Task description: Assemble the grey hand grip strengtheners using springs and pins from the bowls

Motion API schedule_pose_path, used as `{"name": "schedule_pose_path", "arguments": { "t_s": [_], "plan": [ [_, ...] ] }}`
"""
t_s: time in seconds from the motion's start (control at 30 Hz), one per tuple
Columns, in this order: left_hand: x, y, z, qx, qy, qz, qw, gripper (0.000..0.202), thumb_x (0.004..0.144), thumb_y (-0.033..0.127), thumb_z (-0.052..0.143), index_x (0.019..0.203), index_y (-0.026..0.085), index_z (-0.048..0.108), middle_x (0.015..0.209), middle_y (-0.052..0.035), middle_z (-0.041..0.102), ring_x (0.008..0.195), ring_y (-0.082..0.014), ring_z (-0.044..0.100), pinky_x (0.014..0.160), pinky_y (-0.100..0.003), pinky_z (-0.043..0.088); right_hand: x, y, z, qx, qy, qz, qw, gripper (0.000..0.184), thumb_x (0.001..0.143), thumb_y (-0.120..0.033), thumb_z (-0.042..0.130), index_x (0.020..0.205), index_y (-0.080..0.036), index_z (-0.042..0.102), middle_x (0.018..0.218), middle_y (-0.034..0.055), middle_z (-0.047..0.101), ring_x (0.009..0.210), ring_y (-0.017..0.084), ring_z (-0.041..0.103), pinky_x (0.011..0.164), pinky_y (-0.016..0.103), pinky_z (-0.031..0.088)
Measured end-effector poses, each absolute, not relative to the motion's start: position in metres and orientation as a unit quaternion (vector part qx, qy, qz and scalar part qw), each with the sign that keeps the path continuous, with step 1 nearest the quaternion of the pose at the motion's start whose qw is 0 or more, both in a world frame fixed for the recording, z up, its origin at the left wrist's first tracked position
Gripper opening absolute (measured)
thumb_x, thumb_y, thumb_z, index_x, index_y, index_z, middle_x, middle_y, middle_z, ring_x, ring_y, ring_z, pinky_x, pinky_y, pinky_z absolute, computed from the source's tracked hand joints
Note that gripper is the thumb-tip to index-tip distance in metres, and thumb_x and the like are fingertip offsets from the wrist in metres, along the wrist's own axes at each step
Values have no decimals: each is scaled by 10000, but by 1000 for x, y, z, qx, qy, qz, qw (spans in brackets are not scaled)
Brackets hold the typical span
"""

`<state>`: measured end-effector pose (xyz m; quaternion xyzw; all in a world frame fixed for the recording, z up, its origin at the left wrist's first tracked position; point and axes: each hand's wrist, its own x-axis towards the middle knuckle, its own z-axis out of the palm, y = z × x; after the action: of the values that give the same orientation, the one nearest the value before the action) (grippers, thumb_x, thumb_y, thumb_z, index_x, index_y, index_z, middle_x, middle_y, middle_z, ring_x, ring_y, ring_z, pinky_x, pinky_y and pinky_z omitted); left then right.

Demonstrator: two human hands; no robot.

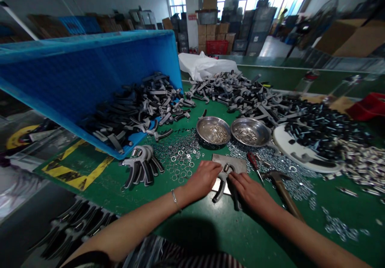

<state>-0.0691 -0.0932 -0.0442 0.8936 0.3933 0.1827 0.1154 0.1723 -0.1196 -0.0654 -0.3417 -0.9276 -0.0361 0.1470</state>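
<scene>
A grey and black spring hand grip (221, 187) lies on a metal plate (239, 163) in front of me, its handles pointing towards me and its coil spring at the top. My left hand (207, 176) closes on its upper left side. From the right, my right hand (247, 188) holds the other side with fingers bent over the handle top. My fingertips partly hide the grip's upper end. Just right of the plate lie a red-handled screwdriver (253, 162) and a hammer (282, 190) with a wooden handle.
Two metal bowls (207, 119) of small parts stand beyond the plate. A tipped blue crate (120, 43) spills grip handles at left, near several assembled hand grips (142, 166). Loose rings (180, 168), a white tray lid (281, 140) and silver parts (361, 160) cover areas around.
</scene>
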Motion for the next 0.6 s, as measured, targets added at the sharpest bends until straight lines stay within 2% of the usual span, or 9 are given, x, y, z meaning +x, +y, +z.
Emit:
{"name": "schedule_pose_path", "arguments": {
  "t_s": [0.23, 0.33, 0.43, 0.53, 0.6],
  "plan": [
    [-72, -16, 0, 881, 433, 174, 76, 275, 971, 185, 471, 1131, 167, 693, 1118, -91, 694, 1102, -230, 582, 1010, -394, 410, 182, -133, -72, -365, -925, -71, 82, 661, 854, 3, 400, 1503, -113, 360, 1456, 210, 522, 1113, 297, 627, 907, 440, 585],
    [-59, 18, 6, 873, 467, 113, 82, 281, 963, 174, 471, 1096, 166, 719, 1127, -107, 703, 1105, -235, 608, 1014, -386, 427, 182, -133, -69, -373, -922, -71, 75, 644, 861, -3, 395, 1495, -113, 371, 1386, 209, 583, 1091, 293, 638, 906, 434, 586],
    [-42, 48, 3, 857, 501, 73, 94, 256, 935, 138, 503, 1046, 116, 732, 1115, -158, 708, 1083, -255, 637, 990, -388, 461, 180, -129, -61, -381, -919, -62, 82, 634, 862, -1, 383, 1487, -104, 381, 1334, 220, 612, 1087, 303, 638, 907, 460, 580],
    [-30, 72, -3, 840, 530, 37, 111, 181, 902, 142, 591, 1002, 76, 728, 1034, -189, 718, 1025, -261, 669, 937, -371, 505, 189, -127, -52, -390, -916, -4, 95, 623, 887, -13, 359, 1485, -184, 391, 1369, 170, 592, 1137, 278, 617, 924, 441, 570],
    [-26, 83, -9, 832, 540, 15, 126, 190, 902, 207, 645, 1030, 81, 706, 1030, -166, 714, 1004, -243, 676, 915, -373, 529, 208, -133, -51, -423, -898, 27, 118, 551, 932, -67, 352, 1457, -217, 419, 1361, 150, 590, 1153, 268, 604, 937, 434, 557]
  ]
}}
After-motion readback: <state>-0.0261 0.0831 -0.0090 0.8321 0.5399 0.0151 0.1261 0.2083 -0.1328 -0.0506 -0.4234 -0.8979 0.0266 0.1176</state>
